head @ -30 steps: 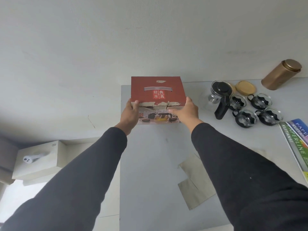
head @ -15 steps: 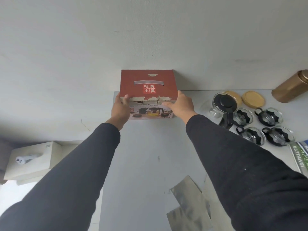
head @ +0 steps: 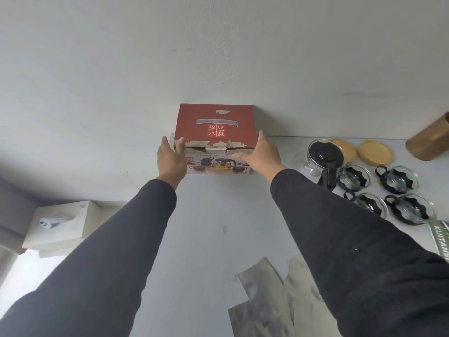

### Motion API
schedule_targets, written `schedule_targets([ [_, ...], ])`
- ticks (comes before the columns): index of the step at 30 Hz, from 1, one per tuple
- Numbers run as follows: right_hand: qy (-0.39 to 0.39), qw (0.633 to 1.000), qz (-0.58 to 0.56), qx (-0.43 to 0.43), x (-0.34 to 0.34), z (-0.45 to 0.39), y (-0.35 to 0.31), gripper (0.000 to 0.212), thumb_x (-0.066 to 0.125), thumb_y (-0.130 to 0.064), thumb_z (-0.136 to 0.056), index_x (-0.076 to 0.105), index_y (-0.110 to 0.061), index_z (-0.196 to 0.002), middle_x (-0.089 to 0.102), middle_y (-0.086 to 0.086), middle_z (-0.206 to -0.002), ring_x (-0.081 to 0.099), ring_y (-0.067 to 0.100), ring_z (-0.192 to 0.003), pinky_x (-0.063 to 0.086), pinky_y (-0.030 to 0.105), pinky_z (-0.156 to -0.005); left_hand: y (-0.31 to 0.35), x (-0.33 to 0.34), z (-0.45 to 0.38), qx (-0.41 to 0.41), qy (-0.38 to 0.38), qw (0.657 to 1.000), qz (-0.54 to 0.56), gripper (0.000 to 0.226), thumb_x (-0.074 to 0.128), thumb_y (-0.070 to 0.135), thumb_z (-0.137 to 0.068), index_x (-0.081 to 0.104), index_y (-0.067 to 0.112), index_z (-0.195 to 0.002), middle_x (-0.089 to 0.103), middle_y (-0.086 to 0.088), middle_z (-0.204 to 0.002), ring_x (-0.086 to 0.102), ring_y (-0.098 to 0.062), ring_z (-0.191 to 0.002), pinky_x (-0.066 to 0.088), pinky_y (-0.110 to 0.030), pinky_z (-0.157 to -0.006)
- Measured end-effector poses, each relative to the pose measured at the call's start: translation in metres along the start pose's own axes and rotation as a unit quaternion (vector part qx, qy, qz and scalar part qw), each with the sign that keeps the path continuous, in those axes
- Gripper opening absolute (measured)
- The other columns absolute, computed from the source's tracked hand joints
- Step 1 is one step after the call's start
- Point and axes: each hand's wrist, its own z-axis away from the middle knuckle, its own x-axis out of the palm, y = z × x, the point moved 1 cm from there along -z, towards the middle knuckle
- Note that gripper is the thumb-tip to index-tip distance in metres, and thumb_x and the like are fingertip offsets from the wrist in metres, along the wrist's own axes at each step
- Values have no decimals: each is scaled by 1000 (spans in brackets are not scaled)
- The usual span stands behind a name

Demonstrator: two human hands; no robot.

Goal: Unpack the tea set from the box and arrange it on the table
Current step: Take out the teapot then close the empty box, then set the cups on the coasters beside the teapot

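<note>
Red box (head: pixel 216 132) set at the far left corner of the table (head: pixel 209 239), back against the wall (head: pixel 218 45), left side at the table's left edge; open bare surface in front of it toward the near edge, between the two dark sleeves. Lid shut, torn and ragged along its front lip, white Chinese characters on top, a picture of a teapot and cups on the front face. Left hand (head: pixel 171 159) flat at the box's left front corner, grip wide, fingers spread, thumb on the lid's edge; right hand (head: pixel 261 154) at the right front corner, grip likewise wide, not closed on anything. Along the far edge to the right: glass teapot (head: pixel 324 155) with black lid, two round wooden lids (head: pixel 374 152), a bronze canister (head: pixel 430 139) tilted; four glass cups (head: pixel 381 190) in black holders near the right edge. Silvery foil sheets (head: pixel 267 300) lying at the near edge.
</note>
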Motion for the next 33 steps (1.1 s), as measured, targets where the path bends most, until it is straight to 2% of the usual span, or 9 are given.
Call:
schedule_targets([
  [3,18,999,-22,-21,-11,11,-3,102,71,-45,-79,9,-6,-150,30,13,-151,31,28,-138,31,35,-110,7,-3,17,35,32,999,-12,67,32,47,-100,10,13,-153,14,-6,-159,15,-21,-147,19,-37,-117],
  [5,36,998,-34,-33,-22,21,-5,95,68,-45,-82,13,-6,-150,29,13,-151,30,27,-139,30,34,-109,18,-4,28,64,33,997,-22,67,32,46,-100,11,12,-153,13,-8,-159,13,-21,-148,19,-37,-116],
  [9,86,994,-35,-51,-50,47,-6,88,64,-46,-85,19,-6,-148,32,16,-148,33,28,-137,29,33,-109,44,-1,55,125,13,991,-51,66,30,48,-100,13,13,-153,13,-8,-159,17,-22,-147,21,-38,-116],
  [14,125,991,-14,-50,-82,96,6,77,59,-45,-88,26,-6,-145,35,16,-143,39,30,-132,34,33,-103,68,13,101,174,-26,983,-44,65,32,46,-100,15,12,-152,12,-7,-160,6,-22,-149,13,-39,-119],
  [21,157,987,4,-18,-125,141,61,70,61,-44,-87,34,-8,-140,42,15,-134,43,31,-125,36,34,-100,93,49,159,213,-86,972,-50,66,34,46,-100,17,10,-152,15,-11,-158,12,-25,-148,19,-44,-118],
  [24,180,984,3,4,-150,144,89,65,60,-42,-88,37,-7,-138,43,15,-133,43,31,-125,37,33,-98,111,71,174,250,-104,960,-77,66,35,45,-100,16,9,-152,16,-12,-158,11,-24,-148,15,-38,-118],
  [27,182,983,9,7,-173,136,116,65,58,-41,-89,35,-8,-141,40,14,-137,41,31,-128,35,34,-101,133,102,181,274,-112,952,-79,64,38,42,-100,20,9,-151,20,-11,-157,17,-23,-146,17,-34,-116],
  [33,186,982,34,12,-242,86,197,65,54,-42,-91,32,-12,-144,37,13,-141,39,29,-131,35,36,-103,190,215,198,300,-144,940,-78,64,40,40,-100,19,7,-151,21,-10,-156,23,-24,-144,21,-33,-115],
])
